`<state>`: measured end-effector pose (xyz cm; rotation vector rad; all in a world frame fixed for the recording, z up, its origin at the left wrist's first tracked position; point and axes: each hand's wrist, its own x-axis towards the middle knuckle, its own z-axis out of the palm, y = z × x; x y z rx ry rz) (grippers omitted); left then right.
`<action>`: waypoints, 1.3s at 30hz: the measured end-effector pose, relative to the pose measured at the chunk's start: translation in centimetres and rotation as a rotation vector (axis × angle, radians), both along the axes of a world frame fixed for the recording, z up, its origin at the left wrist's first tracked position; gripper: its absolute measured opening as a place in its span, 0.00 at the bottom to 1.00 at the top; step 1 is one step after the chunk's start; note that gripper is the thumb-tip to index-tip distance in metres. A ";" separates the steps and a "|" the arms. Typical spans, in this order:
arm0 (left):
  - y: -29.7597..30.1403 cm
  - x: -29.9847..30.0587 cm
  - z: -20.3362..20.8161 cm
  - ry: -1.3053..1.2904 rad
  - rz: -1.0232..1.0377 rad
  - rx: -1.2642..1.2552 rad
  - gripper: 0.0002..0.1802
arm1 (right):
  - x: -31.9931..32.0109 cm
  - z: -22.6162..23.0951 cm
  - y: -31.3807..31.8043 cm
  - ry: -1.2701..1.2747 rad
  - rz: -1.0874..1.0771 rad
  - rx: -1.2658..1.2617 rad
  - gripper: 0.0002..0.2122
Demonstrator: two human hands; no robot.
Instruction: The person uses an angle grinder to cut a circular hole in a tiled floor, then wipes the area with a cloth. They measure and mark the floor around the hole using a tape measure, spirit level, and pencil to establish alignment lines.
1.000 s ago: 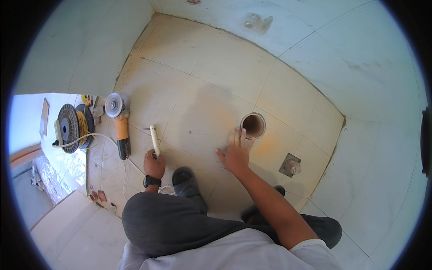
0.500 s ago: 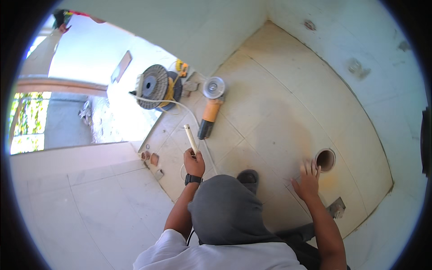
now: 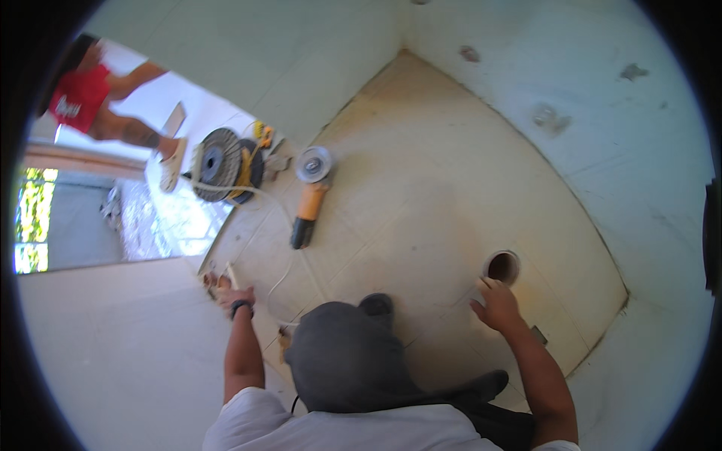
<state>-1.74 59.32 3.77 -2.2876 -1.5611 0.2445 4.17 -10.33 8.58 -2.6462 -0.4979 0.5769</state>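
Note:
My left hand (image 3: 236, 297), with a dark watch on the wrist, is low over the floor's left edge. Its fingers are closed around a pale cream stick (image 3: 232, 275), though the grip is somewhat blurred. Small reddish-brown broken pieces (image 3: 210, 279) lie right beside it. On the other side, my right hand (image 3: 498, 304) hovers at the near rim of a round pipe opening (image 3: 502, 266) in the floor. Thumb and bent fingers are apart, and I see nothing held.
An angle grinder (image 3: 308, 201), orange and black, lies ahead on the tiled floor. Left of it stand cable reels (image 3: 218, 167) with a white cable (image 3: 272, 197) trailing toward me. Another person (image 3: 113, 105) in red is beyond the opening. Walls bound the floor.
My left hand moved left and down with the cream stick, toward the broken pieces. The right hand's fingers have curled near the pipe opening. A person came into sight at upper left; the view shifted.

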 end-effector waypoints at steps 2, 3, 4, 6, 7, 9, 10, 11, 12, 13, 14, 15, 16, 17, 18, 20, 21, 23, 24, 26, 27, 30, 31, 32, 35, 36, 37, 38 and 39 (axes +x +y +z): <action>-1.6 0.9 0.7 -0.068 -0.025 0.032 0.38 | 0.5 -0.5 0.7 -0.083 -0.063 0.039 0.30; -2.6 1.6 1.2 -0.090 -0.099 -0.096 0.39 | 0.7 -0.7 1.3 -0.093 -0.107 0.062 0.33; -3.8 2.4 1.7 -0.157 -0.201 -0.188 0.40 | 1.1 -0.9 1.9 -0.024 -0.175 0.126 0.34; -7.4 4.3 2.2 -0.205 -0.584 -0.500 0.41 | 1.9 -1.1 3.3 0.071 -0.307 0.282 0.37; -9.3 5.3 2.8 -0.231 -0.698 -0.640 0.42 | 2.3 -1.1 4.1 0.121 -0.335 0.281 0.38; -15.2 6.9 3.1 -0.346 -0.955 -0.555 0.43 | 3.0 -0.9 5.8 0.162 -0.395 0.301 0.39; -17.8 8.2 3.8 -0.498 -1.076 -0.746 0.43 | 3.2 -0.7 6.7 -0.019 -0.321 0.209 0.39; -20.5 9.4 4.7 -0.563 -1.127 -0.968 0.43 | 3.2 -0.4 7.6 -0.182 -0.270 0.105 0.40; -23.3 10.5 5.4 -0.577 -1.012 -1.161 0.43 | 3.2 -0.1 8.4 -0.337 -0.220 -0.002 0.40; -25.8 11.8 6.3 -0.640 -0.942 -1.364 0.43 | 3.4 0.3 9.1 -0.372 -0.175 -0.014 0.40; -27.7 13.5 7.3 -0.537 -0.974 -1.370 0.43 | 3.5 0.7 9.7 -0.410 -0.129 -0.028 0.41; -29.4 15.0 8.3 -0.495 -1.071 -1.399 0.43 | 3.8 1.2 10.0 -0.488 -0.102 -0.030 0.41; -30.8 16.5 9.2 -0.488 -1.199 -1.446 0.43 | 4.2 1.9 10.0 -0.255 -0.092 0.058 0.40; -31.8 18.0 10.3 -0.388 -1.255 -1.420 0.44 | 4.8 2.8 9.7 -0.063 -0.111 0.156 0.39; -32.4 19.7 11.5 -0.321 -1.340 -1.413 0.44 | 5.3 3.9 8.8 0.192 -0.122 0.198 0.39; -33.2 22.4 14.3 -0.302 -1.413 -1.442 0.43 | 6.4 6.5 5.3 0.405 -0.219 0.294 0.36; -33.5 23.6 15.9 -0.320 -1.339 -1.458 0.43 | 7.1 7.9 3.2 0.562 -0.266 0.313 0.35; -34.6 25.6 19.1 -0.497 -1.295 -1.611 0.40 | 7.7 10.3 -2.2 0.375 -0.375 0.469 0.33; -35.6 26.4 20.3 -0.517 -1.311 -1.656 0.40 | 7.4 10.9 -5.0 0.315 -0.567 0.800 0.31; -38.1 28.3 22.4 -0.576 -1.281 -1.653 0.40 | 6.9 10.0 -10.9 0.251 -0.720 1.557 0.28; -39.9 29.1 23.0 -0.541 -1.304 -1.719 0.41 | 6.6 8.8 -14.1 0.335 -0.687 1.921 0.27; -46.9 32.3 23.8 -0.560 -1.361 -1.813 0.45 | 6.9 1.7 -17.7 0.210 -1.291 0.707 0.34; -49.7 33.1 23.8 -0.565 -1.336 -1.776 0.47 | 6.6 0.0 -17.9 0.222 -1.348 0.681 0.37; -52.7 33.9 23.6 -0.645 -1.437 -1.785 0.48 | 6.5 -0.9 -17.3 0.235 -1.400 0.653 0.40; -61.0 33.3 20.5 -0.840 -1.399 -1.720 0.53 | 7.5 1.4 -11.9 0.294 -1.537 0.895 0.48; -63.7 31.7 18.4 -0.794 -1.334 -1.740 0.55 | 8.7 3.7 -9.4 0.315 -1.567 1.213 0.51; -65.2 29.6 15.8 -0.735 -1.197 -1.786 0.54 | 10.0 6.2 -6.8 0.333 -1.520 1.534 0.55; -65.7 26.4 12.7 -0.612 -0.986 -1.838 0.54 | 12.0 9.2 -5.6 0.315 -1.423 1.503 0.54; -65.9 23.3 9.7 -0.467 -0.751 -1.884 0.53 | 13.6 11.9 -4.8 0.296 -1.178 1.480 0.52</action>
